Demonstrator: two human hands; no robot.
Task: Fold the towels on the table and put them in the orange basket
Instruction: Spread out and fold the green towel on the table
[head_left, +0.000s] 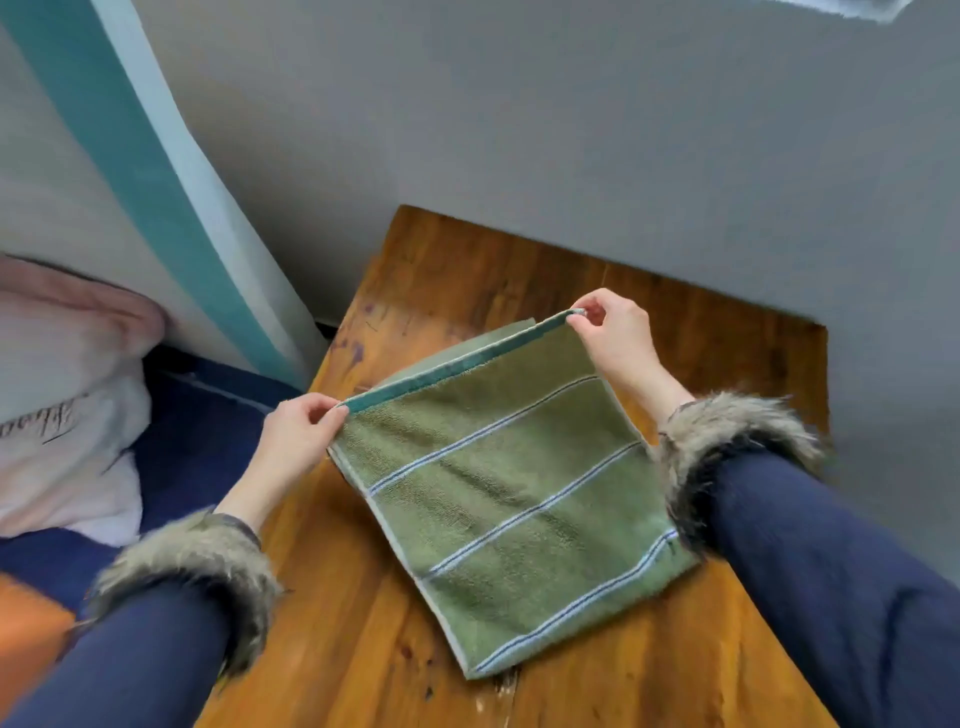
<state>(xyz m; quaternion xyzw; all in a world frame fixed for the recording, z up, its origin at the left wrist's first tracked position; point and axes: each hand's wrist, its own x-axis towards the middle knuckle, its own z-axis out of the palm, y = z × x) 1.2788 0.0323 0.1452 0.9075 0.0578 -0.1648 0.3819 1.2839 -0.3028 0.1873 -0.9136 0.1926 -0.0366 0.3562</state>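
Beyond the surface's left edge, a pale pillow (62, 395) lies on a blue bed (197, 447), with something orange (26, 623) at the bottom corner. Left hand (298, 436) and right hand (613, 338) each pinch a top corner of the green striped towel (509, 493), lifted off the wooden surface (363, 623). Grey wall (571, 130) stands behind.

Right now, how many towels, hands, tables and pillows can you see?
Towels: 1, a green striped towel that both hands hold by its top corners
Hands: 2, the left hand and the right hand
Tables: 1, a wooden table
Pillows: 1, a pale pillow at the left
Total: 5
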